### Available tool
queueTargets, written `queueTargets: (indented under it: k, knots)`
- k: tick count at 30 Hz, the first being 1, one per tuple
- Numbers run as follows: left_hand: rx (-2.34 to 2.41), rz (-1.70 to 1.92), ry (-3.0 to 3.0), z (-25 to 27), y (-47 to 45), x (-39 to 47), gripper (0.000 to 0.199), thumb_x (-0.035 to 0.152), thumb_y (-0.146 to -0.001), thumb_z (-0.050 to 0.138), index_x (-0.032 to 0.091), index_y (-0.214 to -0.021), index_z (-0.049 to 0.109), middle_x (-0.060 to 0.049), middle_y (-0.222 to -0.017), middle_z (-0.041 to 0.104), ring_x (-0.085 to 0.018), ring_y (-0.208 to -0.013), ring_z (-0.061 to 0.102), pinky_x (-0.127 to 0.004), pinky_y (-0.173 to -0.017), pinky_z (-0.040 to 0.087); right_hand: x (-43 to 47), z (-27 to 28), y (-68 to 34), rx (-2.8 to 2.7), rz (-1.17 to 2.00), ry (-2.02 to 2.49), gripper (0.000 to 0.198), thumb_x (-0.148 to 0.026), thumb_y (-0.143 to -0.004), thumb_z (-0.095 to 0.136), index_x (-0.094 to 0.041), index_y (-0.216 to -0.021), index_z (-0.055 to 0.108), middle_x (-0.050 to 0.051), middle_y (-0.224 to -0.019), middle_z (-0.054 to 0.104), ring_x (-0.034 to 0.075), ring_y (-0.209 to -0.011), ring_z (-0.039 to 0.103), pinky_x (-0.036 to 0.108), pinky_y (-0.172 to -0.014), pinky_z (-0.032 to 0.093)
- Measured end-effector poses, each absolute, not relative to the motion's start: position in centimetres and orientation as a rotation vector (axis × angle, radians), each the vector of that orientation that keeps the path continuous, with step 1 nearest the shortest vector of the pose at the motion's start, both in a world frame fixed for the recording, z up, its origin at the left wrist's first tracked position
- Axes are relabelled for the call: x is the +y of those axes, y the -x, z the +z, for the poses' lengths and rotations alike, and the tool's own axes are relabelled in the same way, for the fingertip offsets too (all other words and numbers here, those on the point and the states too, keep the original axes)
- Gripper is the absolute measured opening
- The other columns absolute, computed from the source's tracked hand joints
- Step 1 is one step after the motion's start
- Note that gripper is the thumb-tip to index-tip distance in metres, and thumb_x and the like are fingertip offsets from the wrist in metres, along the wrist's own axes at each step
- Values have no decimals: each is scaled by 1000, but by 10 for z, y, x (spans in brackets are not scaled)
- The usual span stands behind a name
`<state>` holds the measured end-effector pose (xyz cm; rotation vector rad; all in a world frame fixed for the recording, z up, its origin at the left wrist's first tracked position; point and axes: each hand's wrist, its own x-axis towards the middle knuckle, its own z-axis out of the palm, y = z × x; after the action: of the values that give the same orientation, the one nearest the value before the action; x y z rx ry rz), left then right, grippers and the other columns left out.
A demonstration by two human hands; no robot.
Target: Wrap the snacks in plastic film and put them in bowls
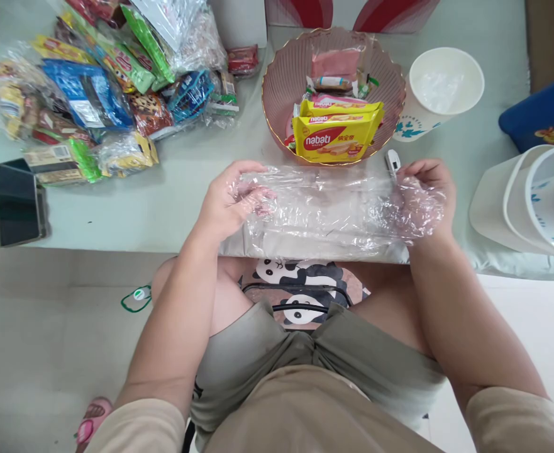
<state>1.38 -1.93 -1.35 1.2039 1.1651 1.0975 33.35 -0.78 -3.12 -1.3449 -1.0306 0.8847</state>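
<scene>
A crumpled clear plastic bag (319, 207) is stretched sideways between my two hands, above the table's near edge. My left hand (232, 201) is closed on its left end, with film showing over the thumb and fingertips. At the other end, my right hand (427, 195) grips a bunched part of the film, which covers much of its fingers. Close to the right fingertips is a small white tool (392, 162) with a dark slot; whether the hand touches it I cannot tell. Just beyond the bag stands a pink ribbed bowl (277, 78) holding yellow wafer packets (336, 135) and other wrapped snacks.
Wrapped snacks (88, 94) lie piled at the left, near a dark phone (17, 201). A white paper cup (422, 110) stands right of the bowl. White tubs (498, 195) and a blue object (541, 110) are at the right. A white-and-red box (343, 14) stands behind.
</scene>
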Motion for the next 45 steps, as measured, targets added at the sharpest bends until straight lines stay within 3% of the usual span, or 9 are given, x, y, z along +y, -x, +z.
queueTargets:
  k: [5, 13, 18, 24, 27, 33, 37, 42, 45]
  knots:
    - [1209, 1195, -1196, -11, -8, -18, 29, 43, -80, 83, 29, -101, 69, -1, -90, 78, -17, -71, 74, -35, -72, 61, -6, -36, -338, -959, 944, 1409, 36, -34, -62, 81, -25, -82, 52, -2, -78, 53, 9, -54, 34, 26, -49, 23]
    - [1229, 1055, -940, -2, -1, -15, 13, 23, -73, 82, 20, -72, 69, -1, -80, 77, -12, -72, 74, -26, -72, 62, -6, -32, -339, -909, 979, 1361, 35, -31, -53, 79, -22, -69, 50, 1, -87, 60, 10, -62, 43, 25, -52, 28]
    - [1287, 993, -906, 0, 1, -15, 4, 15, -76, 70, 19, -75, 71, -4, -85, 78, -18, -84, 78, -31, -82, 64, -3, -32, -343, -877, 1003, 1358, 39, -32, -49, 80, -22, -67, 46, 3, -90, 61, 9, -61, 41, 25, -52, 28]
    - [1171, 900, -814, 2, 4, -7, 32, 40, -87, 53, 17, -85, 75, -13, -99, 80, -24, -86, 78, -35, -77, 65, -3, -31, -347, -839, 1001, 1373, 22, -23, -49, 69, -20, -63, 52, 5, -92, 64, 9, -60, 42, 26, -51, 28]
    - [1204, 880, -785, 3, 3, -6, 37, 52, -85, 60, 17, -85, 73, -12, -101, 79, -23, -80, 77, -31, -68, 64, -2, -28, -345, -775, 994, 1379, 12, -19, -48, 59, -18, -59, 58, 7, -86, 64, 13, -65, 50, 27, -52, 33]
    - [1236, 921, -875, 4, -3, -13, 29, 21, -67, 81, 21, -94, 69, -5, -108, 76, -18, -82, 76, -26, -67, 63, -7, -17, -337, -637, 1062, 1422, 27, -40, -67, 63, -15, -64, 71, 12, -94, 69, 12, -60, 51, 30, -52, 39]
    - [1245, 867, -879, 5, -3, -15, 35, 27, -71, 82, 22, -103, 67, -6, -109, 75, -19, -85, 77, -26, -66, 62, -12, -17, -335, -842, 1051, 1511, 21, -22, -58, 78, -17, -78, 75, 3, -77, 66, 10, -58, 55, 26, -49, 33]
    - [1212, 642, -988, 3, 3, -17, 66, 22, -67, 86, 20, -127, 59, -7, -95, 76, -18, -70, 73, -28, -61, 59, -11, -26, -339, -936, 907, 1527, 26, -18, -65, 75, -20, -91, 74, -4, -60, 61, 11, -55, 57, 24, -50, 36]
    - [1283, 637, -1029, -2, 4, -17, 53, 19, -70, 83, 18, -119, 62, -3, -76, 73, -15, -61, 68, -25, -56, 54, -10, -24, -341, -1010, 830, 1598, 28, -15, -71, 73, -19, -99, 74, -2, -69, 65, 10, -56, 57, 24, -51, 38]
